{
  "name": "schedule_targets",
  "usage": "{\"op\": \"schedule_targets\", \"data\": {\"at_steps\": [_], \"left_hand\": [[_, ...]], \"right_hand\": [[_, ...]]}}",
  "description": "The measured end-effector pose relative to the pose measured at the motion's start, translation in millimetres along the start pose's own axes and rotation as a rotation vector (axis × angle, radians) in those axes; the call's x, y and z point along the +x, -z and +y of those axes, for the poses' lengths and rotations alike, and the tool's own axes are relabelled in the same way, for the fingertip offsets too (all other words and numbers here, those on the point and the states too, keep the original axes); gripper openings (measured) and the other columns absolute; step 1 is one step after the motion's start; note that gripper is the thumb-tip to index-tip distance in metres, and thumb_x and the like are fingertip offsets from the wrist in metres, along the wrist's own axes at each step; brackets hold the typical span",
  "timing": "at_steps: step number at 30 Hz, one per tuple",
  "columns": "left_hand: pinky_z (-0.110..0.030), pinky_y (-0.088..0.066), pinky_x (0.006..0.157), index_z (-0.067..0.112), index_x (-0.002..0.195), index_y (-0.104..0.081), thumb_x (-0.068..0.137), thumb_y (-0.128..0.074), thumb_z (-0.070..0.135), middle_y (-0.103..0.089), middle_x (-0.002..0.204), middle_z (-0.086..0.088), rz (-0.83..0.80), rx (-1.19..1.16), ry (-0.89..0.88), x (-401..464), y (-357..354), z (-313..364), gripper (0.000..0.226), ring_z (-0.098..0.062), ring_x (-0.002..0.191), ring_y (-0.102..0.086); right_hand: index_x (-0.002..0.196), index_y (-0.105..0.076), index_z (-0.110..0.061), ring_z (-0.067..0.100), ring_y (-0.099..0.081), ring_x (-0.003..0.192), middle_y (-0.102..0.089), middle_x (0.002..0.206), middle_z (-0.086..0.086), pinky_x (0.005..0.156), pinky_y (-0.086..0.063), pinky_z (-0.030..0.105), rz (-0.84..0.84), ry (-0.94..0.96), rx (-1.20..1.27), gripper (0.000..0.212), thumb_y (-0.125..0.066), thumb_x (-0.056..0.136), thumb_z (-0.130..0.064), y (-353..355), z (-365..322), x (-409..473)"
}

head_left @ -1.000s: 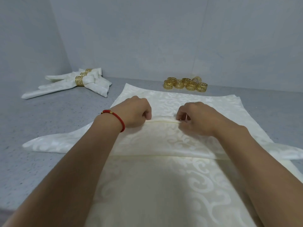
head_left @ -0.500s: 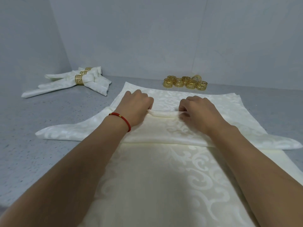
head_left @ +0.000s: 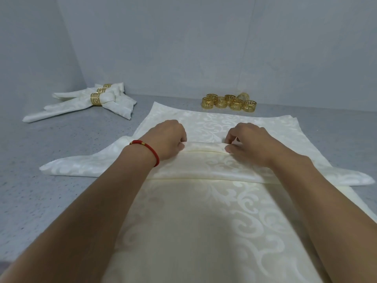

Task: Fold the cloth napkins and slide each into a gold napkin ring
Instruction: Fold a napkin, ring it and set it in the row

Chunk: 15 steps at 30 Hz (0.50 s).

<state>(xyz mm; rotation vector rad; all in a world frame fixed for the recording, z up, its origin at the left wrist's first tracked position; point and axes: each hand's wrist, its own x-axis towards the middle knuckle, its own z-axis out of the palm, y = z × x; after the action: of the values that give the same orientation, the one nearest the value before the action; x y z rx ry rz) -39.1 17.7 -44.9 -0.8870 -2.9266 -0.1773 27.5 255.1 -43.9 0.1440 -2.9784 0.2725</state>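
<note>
I am pinching the rolled edge of the napkin (head_left: 204,168) with my left hand (head_left: 167,139) and my right hand (head_left: 251,144), fingers curled on the fold. It is lying across the napkin stack (head_left: 204,231). Loose rings (head_left: 228,102) are sitting at 12 o'clock, finished napkins (head_left: 85,103) (already ringed) at 10 o'clock.

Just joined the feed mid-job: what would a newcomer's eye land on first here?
Two bare hands, left hand and right hand, pinch a narrow pleat across the cream napkin being folded, centre frame, atop a flat stack of napkins. Far left lie finished napkins in gold rings; a cluster of loose gold rings waits by the back wall.
</note>
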Motion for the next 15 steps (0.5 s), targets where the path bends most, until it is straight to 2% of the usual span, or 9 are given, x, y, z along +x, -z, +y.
{"op": "schedule_targets", "data": {"at_steps": [3, 6, 8, 10, 12, 15], "left_hand": [[-0.038, -0.044, 0.084, 0.023, 0.096, -0.061, 0.096, -0.058, 0.022, -0.053, 0.104, 0.002, 0.087, 0.054, -0.026, -1.0, 1.0, 3.1, 0.003, -0.022, 0.102, -0.049], [-0.035, -0.032, 0.078, 0.026, 0.086, -0.049, 0.093, -0.053, 0.016, -0.052, 0.092, 0.008, 0.190, 0.099, -0.068, 0.0, 0.1, 8.6, 0.013, -0.021, 0.093, -0.049], [-0.033, -0.030, 0.076, 0.026, 0.084, -0.052, 0.086, -0.052, 0.005, -0.051, 0.089, 0.009, 0.181, 0.105, -0.097, -1.2, 2.9, 9.7, 0.021, -0.020, 0.090, -0.050], [-0.033, -0.038, 0.077, 0.026, 0.090, -0.062, 0.079, -0.051, -0.005, -0.055, 0.093, 0.009, 0.070, 0.071, -0.124, -3.4, 7.5, 5.4, 0.035, -0.019, 0.093, -0.055], [-0.032, -0.047, 0.079, 0.027, 0.100, -0.068, 0.081, -0.052, -0.004, -0.060, 0.098, 0.009, -0.035, 0.014, -0.119, -6.2, 12.0, 1.3, 0.040, -0.017, 0.096, -0.058], [-0.025, -0.040, 0.075, 0.030, 0.110, -0.069, 0.092, -0.056, 0.011, -0.064, 0.098, 0.007, 0.026, -0.087, -0.073, -5.1, 8.4, -1.9, 0.029, -0.016, 0.096, -0.059]], "right_hand": [[0.098, -0.060, -0.023, 0.020, -0.056, 0.088, -0.062, 0.090, -0.010, 0.079, -0.035, 0.034, 0.060, 0.052, -0.079, 0.004, -0.060, 0.094, -0.024, 0.5, -1.6, -2.9], [0.092, -0.050, -0.023, 0.021, -0.052, 0.082, -0.058, 0.090, -0.009, 0.076, -0.031, 0.033, 0.169, 0.115, -0.128, 0.013, -0.062, 0.090, -0.018, -2.5, -3.2, -2.0], [0.091, -0.049, -0.025, 0.021, -0.052, 0.086, -0.056, 0.092, -0.009, 0.076, -0.031, 0.033, 0.142, 0.122, -0.140, 0.016, -0.063, 0.090, -0.017, -1.9, -4.7, -1.3], [0.093, -0.054, -0.027, 0.017, -0.052, 0.089, -0.056, 0.095, -0.011, 0.076, -0.033, 0.032, 0.043, 0.093, -0.126, 0.015, -0.065, 0.090, -0.018, 3.7, -5.9, -4.1], [0.093, -0.059, -0.030, 0.013, -0.054, 0.088, -0.057, 0.095, -0.014, 0.079, -0.039, 0.032, -0.056, 0.070, -0.086, 0.011, -0.065, 0.088, -0.022, 9.1, -4.2, -8.3], [0.092, -0.065, -0.030, 0.010, -0.059, 0.084, -0.062, 0.088, -0.015, 0.079, -0.052, 0.036, -0.033, 0.074, 0.065, 0.006, -0.063, 0.089, -0.026, 9.8, 0.8, -9.9]]}}
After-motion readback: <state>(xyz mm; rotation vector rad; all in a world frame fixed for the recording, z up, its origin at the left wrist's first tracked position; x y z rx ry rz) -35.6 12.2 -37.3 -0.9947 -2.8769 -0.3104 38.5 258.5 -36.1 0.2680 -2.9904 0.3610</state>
